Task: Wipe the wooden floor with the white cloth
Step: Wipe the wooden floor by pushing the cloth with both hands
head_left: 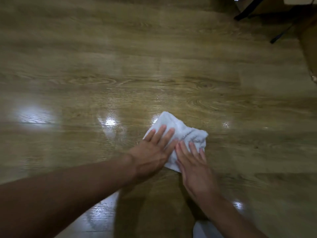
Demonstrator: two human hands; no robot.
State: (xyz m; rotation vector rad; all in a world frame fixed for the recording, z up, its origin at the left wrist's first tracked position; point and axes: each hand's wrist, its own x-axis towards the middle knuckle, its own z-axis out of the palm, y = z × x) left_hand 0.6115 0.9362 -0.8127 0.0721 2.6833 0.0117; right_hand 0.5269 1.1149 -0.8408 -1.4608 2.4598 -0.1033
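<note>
The cloth (180, 134) lies crumpled on the floor (120, 74), a little right of the middle of the view and toward the near side. It is white and fluffy, bunched into a rough lump with folds, and a faint grey line runs across its right part. Both hands lie flat on top of it. The left hand (154, 148) is spread open, palm down, fingers (161, 133) stretched over the cloth's left half; it grips nothing, only presses. The right hand (192, 162) is likewise open and flat, its fingers laid on the cloth's near right part, just beside the left hand's, almost touching. The cloth's far corner and right edge show past the fingertips. Bare forearms reach in from the bottom edge. The floor is wood-grain planks, glossy, with bright patches of reflected light to the left and right of the cloth. The frame is blurred toward the edges. Dark thin legs (248, 9) stand at the top right.
</note>
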